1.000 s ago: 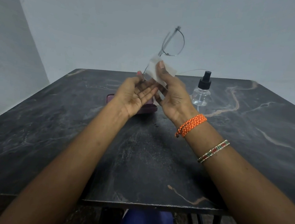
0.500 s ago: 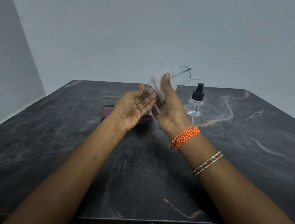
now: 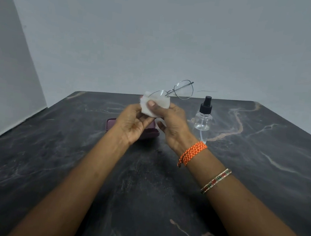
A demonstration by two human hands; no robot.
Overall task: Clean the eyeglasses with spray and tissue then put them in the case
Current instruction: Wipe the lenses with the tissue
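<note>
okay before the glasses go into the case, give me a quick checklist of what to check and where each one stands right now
1. Glasses held off the table: ok.
2. Tissue on the near lens under the right hand thumb: ok.
3. Far lens wiped: cannot tell.
4. Case open: cannot tell; the left hand hides most of it.
5. Spray bottle upright, clear of the case: ok.
</note>
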